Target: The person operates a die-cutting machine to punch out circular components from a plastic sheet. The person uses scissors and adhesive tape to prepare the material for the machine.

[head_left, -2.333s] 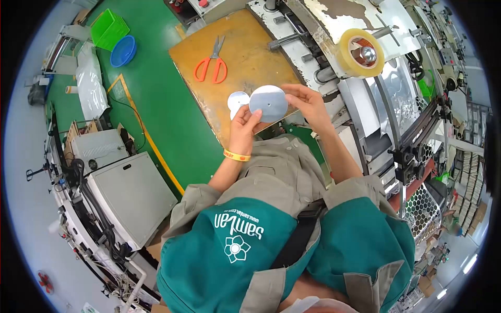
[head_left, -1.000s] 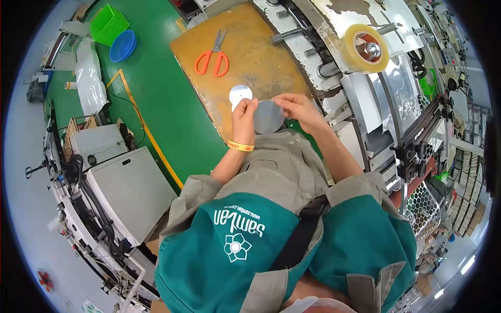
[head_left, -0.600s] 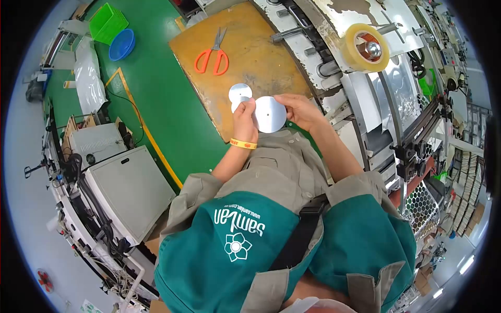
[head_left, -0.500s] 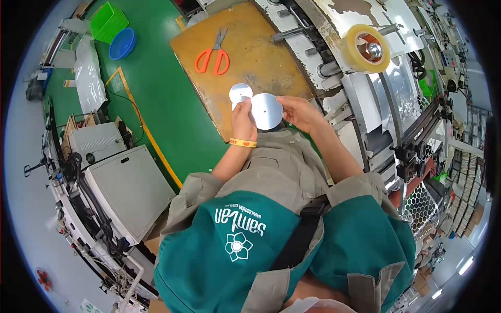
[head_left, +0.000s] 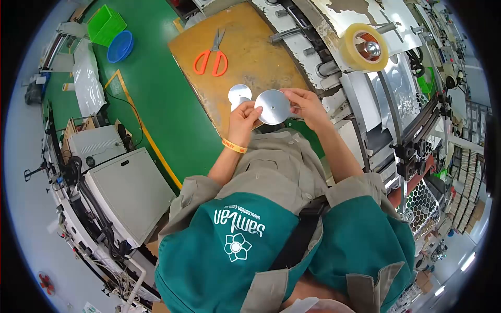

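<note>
A round silvery disc (head_left: 273, 107) with a small centre hole is held between both hands above the near edge of the worn brown tabletop. My left hand (head_left: 243, 120) pinches its left edge, thumb on the face. My right hand (head_left: 308, 108) grips the upper right edge, with the fingertips partly behind the disc. Just beyond my left hand lies a similar disc (head_left: 239, 93) on the table, and part of another shiny round edge shows below it, partly hidden by the fingers. Orange-handled scissors (head_left: 212, 57) lie farther up the table, blades partly apart.
The brown table (head_left: 250, 44) stands against a machine with peeling white paint. A roll of clear tape (head_left: 364, 47) sits on the machine at right. On the green floor are a green basket (head_left: 106, 26) and a blue basin (head_left: 120, 47). A light grey cabinet (head_left: 130, 193) stands at left.
The held disc has shifted slightly right and tilted, and its face looks duller. My left fingers have moved, with the thumb now over the disc's edge. My right hand has moved up slightly.
</note>
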